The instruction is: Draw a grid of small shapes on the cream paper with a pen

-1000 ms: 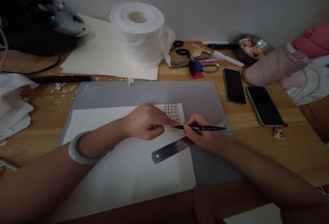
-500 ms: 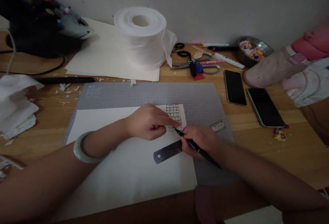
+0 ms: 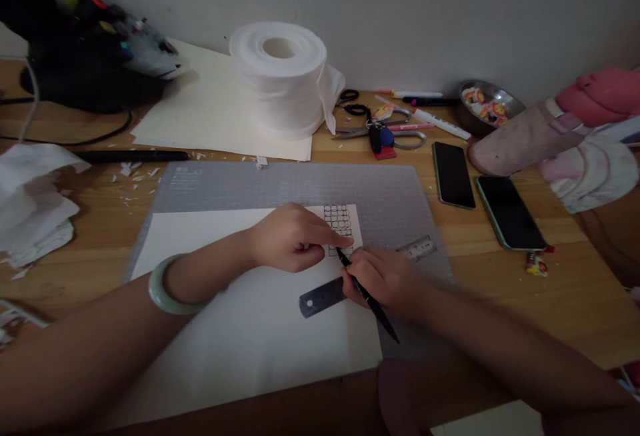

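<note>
My right hand (image 3: pixel 379 279) is closed around a black pen (image 3: pixel 373 304), its tip on a small inked grid (image 3: pixel 339 218) of rounded cells near the right edge of the white paper (image 3: pixel 235 329). My left hand (image 3: pixel 290 237) rests on that sheet with the index finger stretched to the grid's lower part and the other fingers curled in, holding nothing. A pale green bangle (image 3: pixel 165 286) circles the left wrist. Under my right hand lies a metal ruler (image 3: pixel 323 297), slanted across the sheet's edge, its middle hidden. Beneath the paper is a grey cutting mat (image 3: pixel 290 183).
Behind the mat stands a white tissue roll (image 3: pixel 280 96) on spare paper sheets (image 3: pixel 200 113). Scissors (image 3: pixel 350 133), keys and markers (image 3: pixel 441 124) lie at the back. Two phones (image 3: pixel 453 175), a bowl of sweets (image 3: pixel 487 109) and a pink bottle (image 3: pixel 520 133) are on the right. Crumpled tissue (image 3: pixel 35 196) sits left.
The pen has swung more upright in my right hand, its rear end moving left, and its tip has shifted slightly left on the grid. My left hand keeps its place on the paper.
</note>
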`<state>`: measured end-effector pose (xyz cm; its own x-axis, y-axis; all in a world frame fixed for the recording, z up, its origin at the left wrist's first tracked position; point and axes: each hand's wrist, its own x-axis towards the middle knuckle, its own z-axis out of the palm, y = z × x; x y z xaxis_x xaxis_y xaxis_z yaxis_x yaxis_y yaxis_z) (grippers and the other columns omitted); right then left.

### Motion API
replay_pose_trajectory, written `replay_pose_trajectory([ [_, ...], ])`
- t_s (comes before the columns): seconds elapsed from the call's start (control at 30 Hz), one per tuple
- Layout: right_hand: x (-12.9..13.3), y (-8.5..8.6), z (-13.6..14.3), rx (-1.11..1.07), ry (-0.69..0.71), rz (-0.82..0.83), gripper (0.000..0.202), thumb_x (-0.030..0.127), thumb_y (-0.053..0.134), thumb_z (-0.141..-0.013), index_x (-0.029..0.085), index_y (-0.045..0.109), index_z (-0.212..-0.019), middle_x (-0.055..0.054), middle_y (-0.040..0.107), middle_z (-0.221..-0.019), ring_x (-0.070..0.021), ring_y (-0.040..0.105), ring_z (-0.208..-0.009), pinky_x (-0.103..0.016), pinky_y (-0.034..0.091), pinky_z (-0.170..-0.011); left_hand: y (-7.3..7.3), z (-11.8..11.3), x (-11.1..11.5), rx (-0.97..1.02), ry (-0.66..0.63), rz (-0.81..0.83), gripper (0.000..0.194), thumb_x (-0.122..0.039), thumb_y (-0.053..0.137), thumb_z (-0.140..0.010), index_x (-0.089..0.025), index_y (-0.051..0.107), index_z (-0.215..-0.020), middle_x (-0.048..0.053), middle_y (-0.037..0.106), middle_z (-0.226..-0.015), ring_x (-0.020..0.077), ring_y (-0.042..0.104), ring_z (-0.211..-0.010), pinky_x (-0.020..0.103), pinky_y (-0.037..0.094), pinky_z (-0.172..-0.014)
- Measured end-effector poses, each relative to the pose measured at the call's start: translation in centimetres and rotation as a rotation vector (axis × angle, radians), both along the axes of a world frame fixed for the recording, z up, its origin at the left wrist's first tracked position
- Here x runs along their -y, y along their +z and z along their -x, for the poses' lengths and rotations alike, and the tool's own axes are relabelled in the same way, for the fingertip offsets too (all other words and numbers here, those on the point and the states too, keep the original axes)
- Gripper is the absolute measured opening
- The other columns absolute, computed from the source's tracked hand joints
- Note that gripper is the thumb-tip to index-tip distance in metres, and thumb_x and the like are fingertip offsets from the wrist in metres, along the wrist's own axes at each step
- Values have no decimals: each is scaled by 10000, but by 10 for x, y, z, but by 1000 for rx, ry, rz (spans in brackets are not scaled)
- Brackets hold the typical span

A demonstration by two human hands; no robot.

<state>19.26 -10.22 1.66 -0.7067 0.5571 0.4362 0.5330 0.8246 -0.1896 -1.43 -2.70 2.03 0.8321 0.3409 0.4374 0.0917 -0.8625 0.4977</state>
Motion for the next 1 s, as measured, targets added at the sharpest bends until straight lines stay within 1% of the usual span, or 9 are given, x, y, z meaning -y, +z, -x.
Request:
replay_pose_trajectory([
  [0.27,3,-2,-4,-38,17,92,201,54,448,-802,217,426,-686,3,533,-627,-122,502,-590,-262,372,-540,-1,1,-1,-21,-5,20,455,-64,411,-699,-182,682,-1044,20,702,-681,117,576,-515,216,409,-488],
  [0.43,3,0,-5,-38,-24,77,173,88,440,-813,220,455,-703,-17,564,-619,-144,513,-571,-276,376,-511,-1,0,0,-8,5,14,440,-66,408,-702,-164,690,-1025,28,714,-704,122,587,-521,225,407,-492],
  [0.5,1,5,-8,-68,-91,122,157,126,452,-819,221,469,-695,-16,562,-596,-144,510,-550,-277,372,-503,-1,0,0,-7,6,1,436,-69,405,-705,-162,691,-1021,27,717,-708,122,589,-517,227,404,-488],
  [0.57,-8,15,-13,-129,-227,253,160,177,467,-830,224,467,-677,-4,548,-575,-133,487,-519,-275,355,-496,0,0,0,-11,2,-12,437,-72,403,-707,-164,689,-1025,23,718,-699,122,591,-513,228,402,-486],
  [0.63,-23,29,-15,-228,-387,403,165,253,492,-839,223,461,-681,5,530,-575,-124,457,-510,-274,334,-492,0,0,0,-9,-3,-18,439,-74,405,-704,-166,688,-1025,19,716,-685,123,590,-506,229,401,-483],
  [0.7,-46,41,-12,-302,-432,554,232,297,468,-858,219,423,-644,26,465,-537,-112,423,-505,-262,327,-494,0,0,0,-6,-2,-15,445,-73,404,-695,-168,690,-1022,17,716,-681,122,589,-499,228,400,-477],
  [0.77,-70,48,-2,-262,-355,665,296,340,471,-861,207,412,-603,38,428,-528,-102,417,-523,-252,334,-519,-1,1,0,-9,6,-8,457,-71,400,-684,-172,692,-1020,15,719,-685,120,586,-489,225,399,-470],
  [0.87,-101,48,21,-169,-199,788,211,315,555,-801,192,476,-649,44,475,-593,-94,427,-564,-238,339,-541,-2,2,0,-30,24,5,481,-71,397,-673,-181,691,-1037,9,712,-658,115,571,-466,223,394,-462],
  [1.0,-119,43,48,37,-39,851,223,263,510,-812,182,453,-612,51,436,-564,-78,365,-526,-232,297,-509,-3,2,0,-35,13,2,486,-69,398,-675,-179,683,-1054,6,691,-624,122,585,-503,223,407,-490],
])
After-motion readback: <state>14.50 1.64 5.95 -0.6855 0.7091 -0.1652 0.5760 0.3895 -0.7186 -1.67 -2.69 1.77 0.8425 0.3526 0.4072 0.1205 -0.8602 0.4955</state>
